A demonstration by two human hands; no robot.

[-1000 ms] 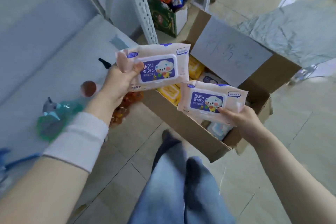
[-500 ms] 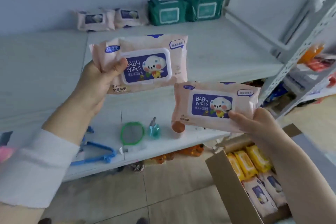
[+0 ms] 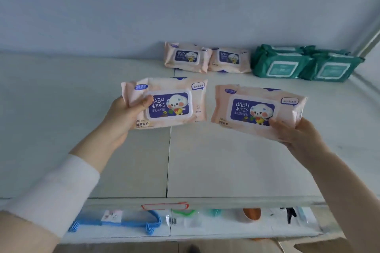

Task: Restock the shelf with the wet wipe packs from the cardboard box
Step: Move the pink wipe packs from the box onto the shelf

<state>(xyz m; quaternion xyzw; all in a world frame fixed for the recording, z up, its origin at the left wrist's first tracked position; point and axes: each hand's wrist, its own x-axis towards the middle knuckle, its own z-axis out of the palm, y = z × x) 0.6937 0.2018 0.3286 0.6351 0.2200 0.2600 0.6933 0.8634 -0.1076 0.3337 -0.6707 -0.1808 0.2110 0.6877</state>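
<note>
Packs marked "BABY WIPES", perhaps "80": left pack [image 3: 174, 107] clasped in left hand [image 3: 121, 118], right pack [image 3: 246, 107] in right hand [image 3: 298, 135].

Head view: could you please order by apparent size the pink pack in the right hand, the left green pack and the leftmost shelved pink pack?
1. right-hand pink pack, though nearest the camera, which enlarges it
2. left green pack
3. leftmost shelved pink pack

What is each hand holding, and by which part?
The left hand pinches one pink plastic baby-wipes pack by its left end; the right hand grips a second pink baby-wipes pack at its lower right corner, thumb on top.
</note>
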